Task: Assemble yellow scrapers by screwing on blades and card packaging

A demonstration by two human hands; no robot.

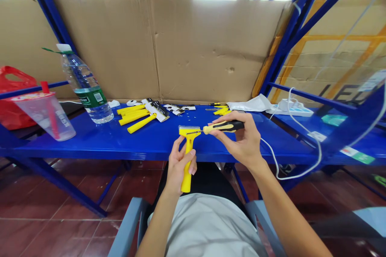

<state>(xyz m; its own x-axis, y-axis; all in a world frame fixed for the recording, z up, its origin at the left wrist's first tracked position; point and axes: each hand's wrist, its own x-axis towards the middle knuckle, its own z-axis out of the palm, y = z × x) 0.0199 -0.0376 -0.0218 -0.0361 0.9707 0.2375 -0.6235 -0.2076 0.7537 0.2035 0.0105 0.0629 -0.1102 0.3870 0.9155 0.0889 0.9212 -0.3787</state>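
Observation:
In the head view my left hand is wrapped round the handle of a yellow scraper, held upright in front of the table's near edge. A clear strip covers the edge along the top of its wide head. My right hand grips a yellow-and-black screwdriver lying level, its shaft pointing left. The shaft crosses the scraper head; whether its tip sits in a screw is too small to tell. Several small white bits lie on the blue table beyond the scraper.
Several yellow scraper handles and black-and-white cards lie back left. Yellow parts and a white plastic bag lie back right. A water bottle, a plastic cup, a power strip and a white cable flank them.

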